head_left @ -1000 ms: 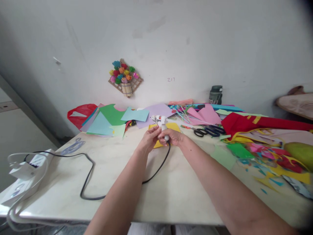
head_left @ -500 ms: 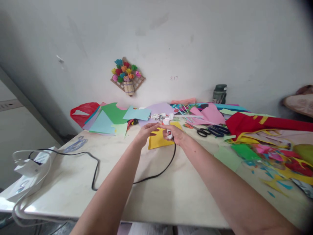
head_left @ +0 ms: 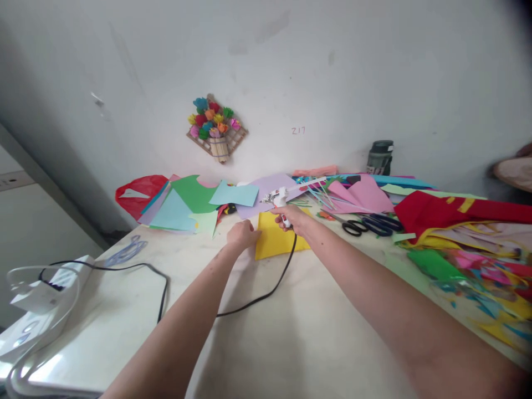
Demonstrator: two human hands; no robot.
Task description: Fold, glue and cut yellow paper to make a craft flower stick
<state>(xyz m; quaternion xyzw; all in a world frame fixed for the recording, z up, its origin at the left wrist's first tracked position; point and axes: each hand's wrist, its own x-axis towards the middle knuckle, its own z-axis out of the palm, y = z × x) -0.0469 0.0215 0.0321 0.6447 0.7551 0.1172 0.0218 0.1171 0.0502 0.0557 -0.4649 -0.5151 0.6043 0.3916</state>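
A pale grey wall [head_left: 266, 66] with faint smudges rises behind the table [head_left: 257, 343], and in the head view a colourful flower decoration [head_left: 217, 130] hangs on it, left of a small handwritten number [head_left: 298, 131]. The table has a light top.

In my right hand [head_left: 297, 219] I hold a white glue gun [head_left: 281, 199], my fingers closed around its handle. Its nozzle points left, and a pale stick runs out of its back, up and to the right. The gun is above the far part of a yellow sheet [head_left: 272, 238] lying on the table. My left hand [head_left: 241, 235] is at the sheet's left edge, fingers curled and the thumb side towards it; I cannot tell whether they pinch the paper or are slightly apart.

A black cord [head_left: 272, 292] drops from the gun's handle, passes behind my left forearm and reaches the white power strip [head_left: 54, 293] on the left. Beyond my hands lie a green sheet [head_left: 194, 194], a light blue sheet [head_left: 234, 194], a purple sheet [head_left: 249, 210] and a pink sheet [head_left: 363, 197]. To the right are black-handled scissors [head_left: 354, 228], a blue-handled pair [head_left: 382, 224] near them, red cloth [head_left: 432, 213] and colourful scraps. A dark green bottle [head_left: 380, 158] stands at the back, by the wall.
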